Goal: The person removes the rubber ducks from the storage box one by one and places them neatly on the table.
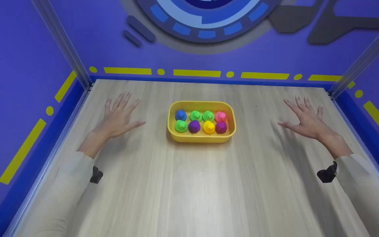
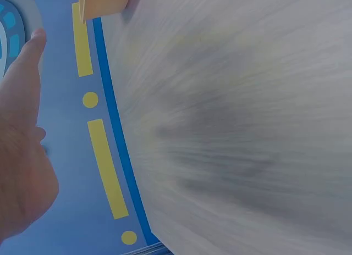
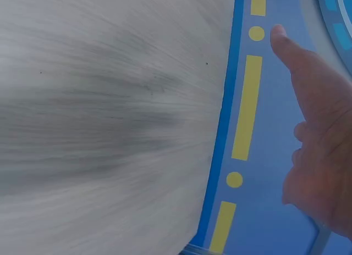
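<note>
A yellow rectangular tub (image 1: 201, 139) stands on the wood-grain table, with several small toy ducks inside in two rows. The back row has a blue duck (image 1: 181, 115), two green ducks and a pink duck (image 1: 220, 116). In front are a green duck (image 1: 181, 126), a purple duck (image 1: 194, 126), a yellow duck (image 1: 209, 127) and a darker purple duck (image 1: 221, 127). My left hand (image 1: 115, 117) is held over the table left of the tub, fingers spread, holding nothing. To the tub's right, my right hand (image 1: 306, 120) is likewise spread and holds nothing. Neither touches the tub.
Blue panels with yellow dashes (image 1: 196, 73) rise behind the table (image 1: 196, 184) and along both sides. Metal posts stand at the two back corners. A dark piece (image 1: 96, 174) sits at the left cuff, another (image 1: 327, 172) at the right.
</note>
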### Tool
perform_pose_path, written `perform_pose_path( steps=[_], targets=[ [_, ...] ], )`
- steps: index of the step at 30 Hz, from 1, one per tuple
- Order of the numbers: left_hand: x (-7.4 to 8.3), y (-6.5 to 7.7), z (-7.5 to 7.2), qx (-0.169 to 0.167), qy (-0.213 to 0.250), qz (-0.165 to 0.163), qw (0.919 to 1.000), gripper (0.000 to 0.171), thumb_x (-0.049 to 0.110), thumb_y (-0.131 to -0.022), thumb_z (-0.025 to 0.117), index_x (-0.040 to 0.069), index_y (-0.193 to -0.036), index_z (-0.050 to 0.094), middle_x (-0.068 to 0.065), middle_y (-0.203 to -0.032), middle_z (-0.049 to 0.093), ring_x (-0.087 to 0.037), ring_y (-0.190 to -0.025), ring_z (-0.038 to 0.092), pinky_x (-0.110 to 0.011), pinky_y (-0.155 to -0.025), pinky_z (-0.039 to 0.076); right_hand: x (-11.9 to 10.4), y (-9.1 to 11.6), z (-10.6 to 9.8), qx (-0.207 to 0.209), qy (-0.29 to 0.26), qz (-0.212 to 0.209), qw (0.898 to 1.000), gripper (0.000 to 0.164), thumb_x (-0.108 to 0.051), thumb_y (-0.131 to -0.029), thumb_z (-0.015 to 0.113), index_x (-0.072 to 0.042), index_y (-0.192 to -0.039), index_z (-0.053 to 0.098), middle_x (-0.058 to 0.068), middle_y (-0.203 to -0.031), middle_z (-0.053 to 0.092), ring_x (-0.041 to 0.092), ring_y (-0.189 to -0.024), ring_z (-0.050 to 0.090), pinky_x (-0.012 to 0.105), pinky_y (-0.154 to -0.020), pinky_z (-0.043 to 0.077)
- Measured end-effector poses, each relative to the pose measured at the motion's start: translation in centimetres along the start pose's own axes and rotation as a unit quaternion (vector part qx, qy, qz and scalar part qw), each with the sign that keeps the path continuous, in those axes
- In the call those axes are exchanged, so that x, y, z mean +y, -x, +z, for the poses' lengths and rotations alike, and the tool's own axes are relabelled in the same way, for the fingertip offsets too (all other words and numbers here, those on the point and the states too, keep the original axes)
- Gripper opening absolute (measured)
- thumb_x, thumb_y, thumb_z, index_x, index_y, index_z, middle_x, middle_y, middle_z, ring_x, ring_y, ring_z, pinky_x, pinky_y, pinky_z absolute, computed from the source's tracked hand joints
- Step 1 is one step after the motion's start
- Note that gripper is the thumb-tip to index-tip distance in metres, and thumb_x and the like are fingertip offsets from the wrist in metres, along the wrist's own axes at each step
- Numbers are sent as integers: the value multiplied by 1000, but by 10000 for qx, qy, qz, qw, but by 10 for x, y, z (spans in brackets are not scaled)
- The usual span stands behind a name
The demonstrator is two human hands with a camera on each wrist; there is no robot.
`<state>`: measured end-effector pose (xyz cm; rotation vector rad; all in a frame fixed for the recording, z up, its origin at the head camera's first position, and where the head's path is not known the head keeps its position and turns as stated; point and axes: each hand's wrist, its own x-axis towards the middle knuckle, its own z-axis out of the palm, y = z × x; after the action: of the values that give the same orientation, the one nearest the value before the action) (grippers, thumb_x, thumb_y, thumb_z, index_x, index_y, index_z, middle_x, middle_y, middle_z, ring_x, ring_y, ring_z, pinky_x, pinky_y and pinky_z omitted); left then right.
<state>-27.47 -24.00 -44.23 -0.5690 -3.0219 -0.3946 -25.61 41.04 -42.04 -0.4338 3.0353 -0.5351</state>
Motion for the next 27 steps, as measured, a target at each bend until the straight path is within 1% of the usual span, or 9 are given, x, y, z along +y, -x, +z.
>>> perform_pose_path(
  steps=[6,10,13,16,18,22,27],
  targets=[
    [3,-8,9,199,241,100,9995,87,66,-96,54,21,-164,24,-17,-171,13,-41,-157,9,-71,-120,3,2,3,1,109,-454,52,9989,90,-45,-97,67,-23,-166,14,28,-168,0,50,-155,-11,82,-107,-18],
    [7,-7,19,188,463,39,9987,85,65,-97,53,21,-164,24,-17,-170,18,-42,-156,14,-69,-121,7,2,6,4,50,-761,154,9970,90,-43,-97,67,-24,-166,12,25,-169,-2,47,-156,-12,81,-108,-17],
    [10,-6,24,135,678,-68,9976,83,63,-99,51,20,-164,24,-17,-170,20,-41,-156,14,-69,-121,7,3,7,7,78,-1080,125,9940,89,-40,-98,68,-22,-166,13,25,-170,-1,48,-156,-10,82,-109,-14],
    [11,-5,28,139,927,-194,9954,80,63,-101,48,20,-164,23,-14,-170,21,-39,-156,14,-69,-122,5,4,7,11,174,-1442,-17,9894,87,-34,-99,68,-18,-166,14,25,-170,3,51,-155,-7,82,-111,-6],
    [12,-5,30,144,1153,-278,9928,79,63,-102,44,20,-164,22,-13,-170,22,-38,-157,13,-68,-122,4,5,8,13,208,-1639,-43,9862,87,-31,-99,68,-18,-166,14,25,-170,4,52,-154,-4,81,-113,-1],
    [14,-5,33,133,1746,-499,9833,78,64,-102,42,23,-165,19,-10,-170,22,-36,-157,12,-65,-124,3,5,9,15,205,-1787,96,9836,86,-31,-99,68,-20,-166,14,24,-170,7,54,-154,5,81,-112,11],
    [16,-3,35,115,2337,-752,9693,78,64,-102,43,27,-165,17,-10,-169,25,-36,-157,13,-66,-123,3,5,10,18,169,-1826,164,9829,85,-30,-100,67,-19,-166,13,22,-170,13,55,-152,14,80,-112,17]
  ],
)
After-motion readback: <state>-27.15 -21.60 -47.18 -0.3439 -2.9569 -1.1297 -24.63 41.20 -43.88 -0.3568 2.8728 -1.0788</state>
